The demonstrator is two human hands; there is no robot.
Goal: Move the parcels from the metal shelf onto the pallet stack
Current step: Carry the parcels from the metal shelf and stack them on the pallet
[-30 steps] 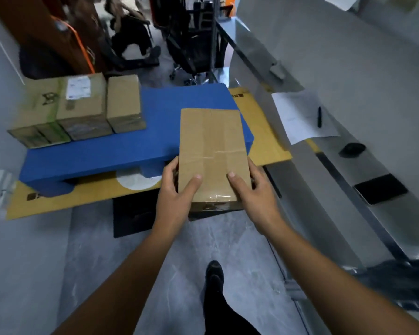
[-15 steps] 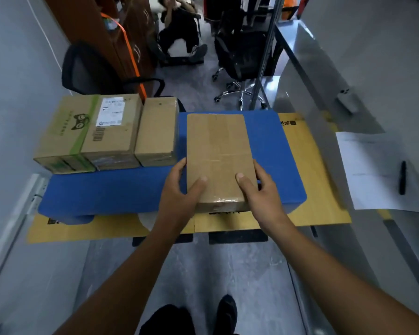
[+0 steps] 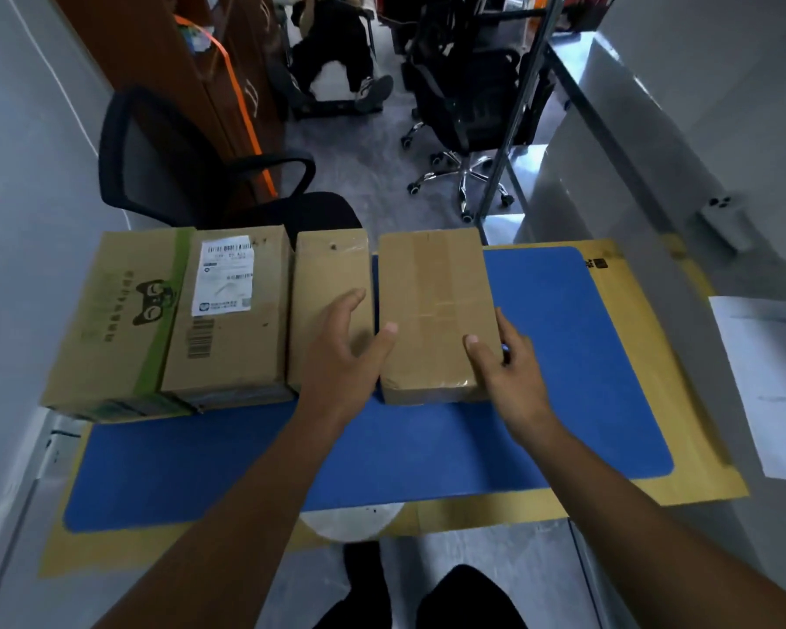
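Note:
A plain brown taped parcel (image 3: 432, 301) lies flat on the blue pallet top (image 3: 563, 356), at the right end of a row of parcels. My right hand (image 3: 507, 379) grips its near right corner, thumb on top and fingers against the side. My left hand (image 3: 341, 351) lies with straight fingers over the small brown parcel (image 3: 327, 274) beside it, its thumb touching the plain parcel's left edge. Further left stand a labelled parcel (image 3: 232, 320) and a green-striped one (image 3: 119, 320). A narrow gap separates the plain parcel from its neighbour.
Yellow cardboard (image 3: 699, 447) lies under the pallet. The metal shelf (image 3: 631, 197) runs along the right with a sheet of paper (image 3: 767, 379) on it. Black office chairs (image 3: 155, 174) (image 3: 464, 97) stand behind the pallet, and a person (image 3: 332, 43) sits further back.
I have carried the plain parcel forward and set it down on the pallet beside the row. My left hand has come off its side and spread over the neighbouring parcel.

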